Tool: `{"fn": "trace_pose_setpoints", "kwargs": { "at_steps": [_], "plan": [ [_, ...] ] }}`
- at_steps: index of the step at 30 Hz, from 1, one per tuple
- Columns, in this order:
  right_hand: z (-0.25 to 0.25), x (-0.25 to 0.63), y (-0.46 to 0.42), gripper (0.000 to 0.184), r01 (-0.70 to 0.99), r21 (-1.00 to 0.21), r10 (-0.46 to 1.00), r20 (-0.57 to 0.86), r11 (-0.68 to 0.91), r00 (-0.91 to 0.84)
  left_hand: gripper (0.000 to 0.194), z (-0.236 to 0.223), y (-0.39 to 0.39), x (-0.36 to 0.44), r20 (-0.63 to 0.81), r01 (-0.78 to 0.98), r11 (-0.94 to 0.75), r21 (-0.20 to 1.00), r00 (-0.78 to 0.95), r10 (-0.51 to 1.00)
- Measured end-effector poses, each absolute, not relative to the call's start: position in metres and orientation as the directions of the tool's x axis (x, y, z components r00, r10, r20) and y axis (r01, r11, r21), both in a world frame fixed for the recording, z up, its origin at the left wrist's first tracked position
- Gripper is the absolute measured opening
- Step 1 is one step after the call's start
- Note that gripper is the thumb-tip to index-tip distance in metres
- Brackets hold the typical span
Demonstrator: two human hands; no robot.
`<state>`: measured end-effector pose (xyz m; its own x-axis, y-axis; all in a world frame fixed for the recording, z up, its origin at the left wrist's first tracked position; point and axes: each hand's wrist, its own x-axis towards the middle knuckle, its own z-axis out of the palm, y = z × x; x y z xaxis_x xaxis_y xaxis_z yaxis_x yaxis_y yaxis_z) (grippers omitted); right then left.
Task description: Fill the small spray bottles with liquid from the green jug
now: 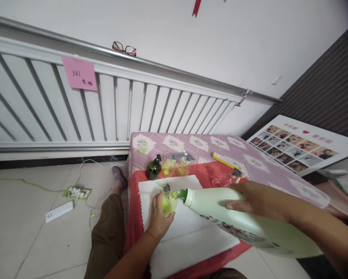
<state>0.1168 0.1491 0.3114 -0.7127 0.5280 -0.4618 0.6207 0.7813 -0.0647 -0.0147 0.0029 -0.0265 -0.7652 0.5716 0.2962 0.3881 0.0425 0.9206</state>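
Observation:
My left hand [156, 221] is wrapped around a small clear bottle [169, 204] with a yellow-green tint, holding it over a white sheet [195, 234]. In my right hand [251, 199] is a large pale green jug [267, 230], tipped nearly sideways. Its green spout [182, 194] meets the small bottle's mouth; whether liquid is flowing I cannot tell. Just behind the bottle lies a dark pump head [165, 188]. Beyond the sheet stand a dark green pump bottle [153, 169] and two yellow-orange pump bottles [168, 169]. A clear pinkish bottle [220, 180] lies behind the jug.
Under the sheet, a red cloth [135, 217] covers part of the table's purple patterned cover [188, 141]. A yellow box [225, 160] and a pale green round piece [142, 149] lie there. A radiator [159, 108] runs behind; a power strip [77, 192] is on the floor.

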Motion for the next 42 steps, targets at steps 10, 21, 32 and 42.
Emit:
{"fn": "trace_pose_setpoints", "kwargs": {
  "at_steps": [10, 21, 32, 42],
  "plan": [
    [0.3138, 0.1159, 0.1467, 0.051, 0.624, -0.077, 0.527, -0.462, 0.778, -0.713, 0.083, -0.0261, 0.0028, -0.0149, 0.267, 0.361, 0.051, 0.931, -0.77, 0.579],
    [0.3161, 0.1136, 0.1457, 0.048, 0.623, -0.05, 0.517, -0.509, 0.78, -0.688, 0.079, -0.0226, 0.0018, -0.0151, 0.284, 0.375, 0.043, 0.926, -0.767, 0.576],
    [0.3108, 0.1166, 0.1494, 0.052, 0.615, -0.043, 0.531, -0.459, 0.787, -0.712, 0.081, -0.0265, 0.0031, -0.0151, 0.286, 0.377, 0.044, 0.925, -0.768, 0.573],
    [0.3168, 0.1139, 0.147, 0.053, 0.61, -0.041, 0.508, -0.51, 0.792, -0.694, 0.081, -0.0284, 0.0027, -0.0156, 0.283, 0.385, 0.055, 0.921, -0.761, 0.584]
  ]
}}
